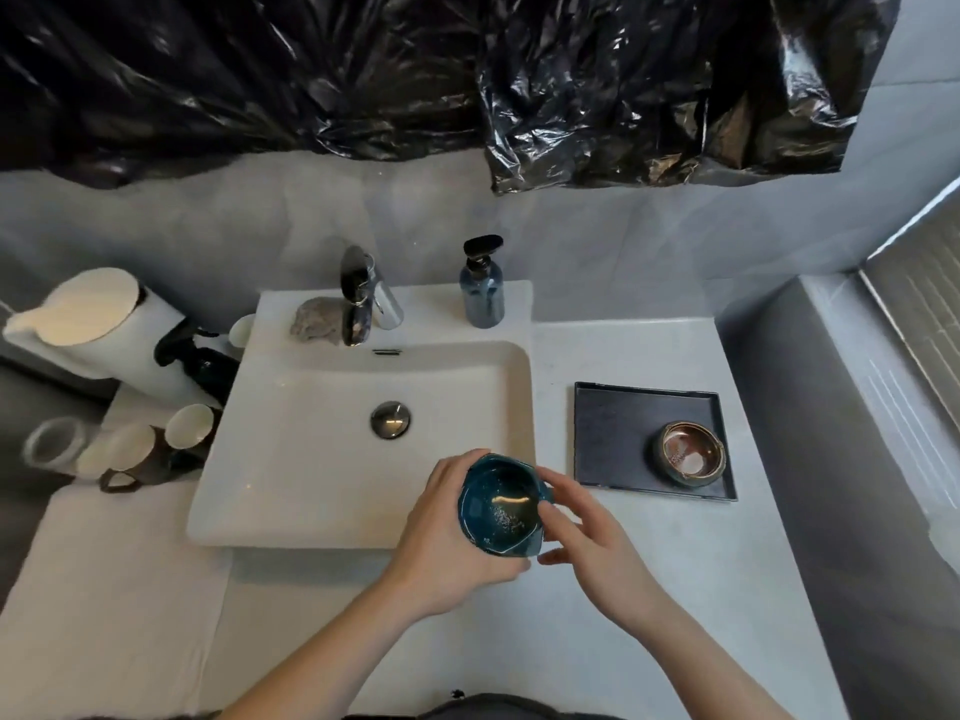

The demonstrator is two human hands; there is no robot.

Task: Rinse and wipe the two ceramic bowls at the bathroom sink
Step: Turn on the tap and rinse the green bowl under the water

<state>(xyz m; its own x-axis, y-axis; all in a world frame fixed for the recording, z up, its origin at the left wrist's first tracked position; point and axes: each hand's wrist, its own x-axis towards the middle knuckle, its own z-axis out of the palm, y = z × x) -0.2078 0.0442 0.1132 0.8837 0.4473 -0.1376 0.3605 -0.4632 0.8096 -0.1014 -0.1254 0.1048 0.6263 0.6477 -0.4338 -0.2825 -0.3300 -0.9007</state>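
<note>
A dark blue ceramic bowl (500, 505) is held above the front right corner of the white sink (311, 459). My left hand (441, 532) cups it from the left and below. My right hand (582, 532) touches its right rim with spread fingers. A second bowl (691, 458), brown inside with a greenish rim, sits on a black tray (613, 439) on the counter to the right. A grey cloth (314, 322) lies on the sink ledge beside the chrome tap (363, 293). No water runs from the tap.
A blue soap dispenser (482, 291) stands on the ledge right of the tap. Left of the sink are a paper towel roll (88, 314), a black spray bottle (192, 356) and several cups (130, 449). Black plastic sheeting (467, 70) covers the wall above.
</note>
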